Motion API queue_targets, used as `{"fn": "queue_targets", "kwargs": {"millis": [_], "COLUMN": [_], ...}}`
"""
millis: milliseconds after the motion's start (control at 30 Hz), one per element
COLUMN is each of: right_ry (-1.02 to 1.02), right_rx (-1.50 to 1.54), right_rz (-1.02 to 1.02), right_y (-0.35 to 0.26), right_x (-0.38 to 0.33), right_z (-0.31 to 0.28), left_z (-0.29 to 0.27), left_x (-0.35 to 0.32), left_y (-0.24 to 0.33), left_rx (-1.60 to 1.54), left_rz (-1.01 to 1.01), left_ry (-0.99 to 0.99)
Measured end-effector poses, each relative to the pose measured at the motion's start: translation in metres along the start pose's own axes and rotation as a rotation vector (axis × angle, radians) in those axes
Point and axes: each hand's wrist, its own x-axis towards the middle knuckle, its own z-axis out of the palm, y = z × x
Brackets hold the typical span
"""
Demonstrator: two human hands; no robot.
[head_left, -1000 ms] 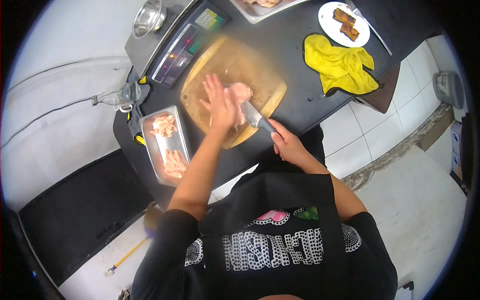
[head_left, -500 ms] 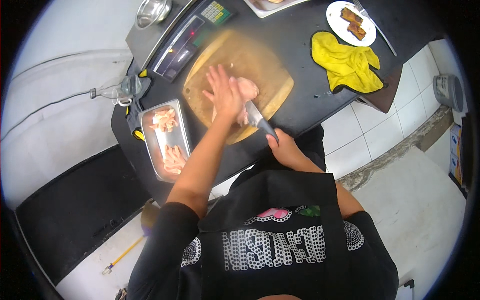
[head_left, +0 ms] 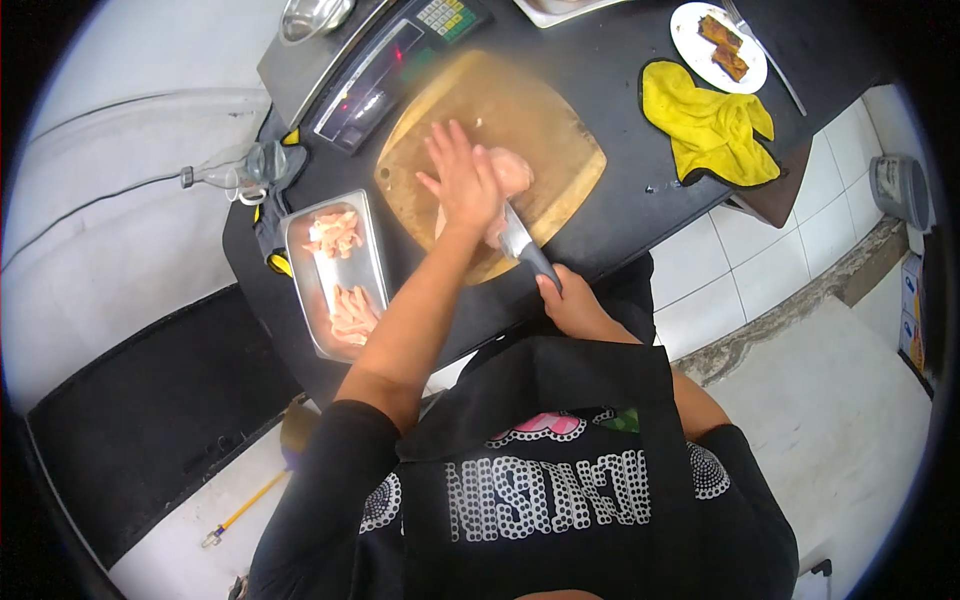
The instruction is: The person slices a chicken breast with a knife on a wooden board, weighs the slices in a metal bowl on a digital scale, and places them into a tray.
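A pale pink piece of raw meat, seemingly chicken breast point(head_left: 511, 172), lies on the wooden cutting board point(head_left: 555, 130). My left hand point(head_left: 465, 187) presses flat on top of it with the fingers stretched out, hiding much of the meat. In my right hand point(head_left: 577, 303) is the dark grey handle of a knife point(head_left: 533, 256). Its blade points away from me and meets the meat beside my left palm; the tip is hidden there. To the left of the board stands a metal tray point(head_left: 374, 250) with two piles of cut raw meat strips point(head_left: 335, 234).
Behind the board is a digital scale point(head_left: 365, 95), with a metal bowl point(head_left: 313, 18) on its platform. A yellow cloth point(head_left: 705, 125) lies at the right, near a white plate point(head_left: 688, 50) of browned food and a fork point(head_left: 768, 58). A glass bottle point(head_left: 225, 175) stands at the left.
The whole view has shifted a little, moving the table things slightly right. My left hand still presses on the meat, and the knife stays beside it with little visible movement.
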Motion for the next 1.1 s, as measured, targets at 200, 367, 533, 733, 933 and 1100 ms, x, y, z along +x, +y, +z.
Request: {"fn": "queue_targets", "kwargs": {"millis": [200,367,533,733,933,1100], "right_ry": [0.014,-0.079,-0.108,-0.064,0.036,0.037], "right_rx": [0.009,0.119,0.130,0.004,-0.152,-0.240], "right_rz": [-0.041,0.008,-0.053,-0.042,-0.013,-0.073], "right_y": [0.003,0.002,0.005,0.005,-0.001,-0.014], "right_x": [0.014,0.014,0.019,0.023,0.003,0.014], "right_z": [0.013,0.012,0.016,0.024,0.029,0.044], "left_z": [-0.003,-0.002,-0.004,-0.003,-0.004,-0.005], "left_x": [0.001,0.001,0.001,0.000,-0.004,-0.005], "left_y": [0.000,0.002,0.003,0.007,0.016,0.019], "left_rx": [0.025,0.041,0.090,0.149,0.126,0.065], "left_rz": [-0.014,0.004,0.007,0.032,-0.009,0.036], "left_ry": [0.003,0.012,0.022,0.015,0.030,0.043]}}
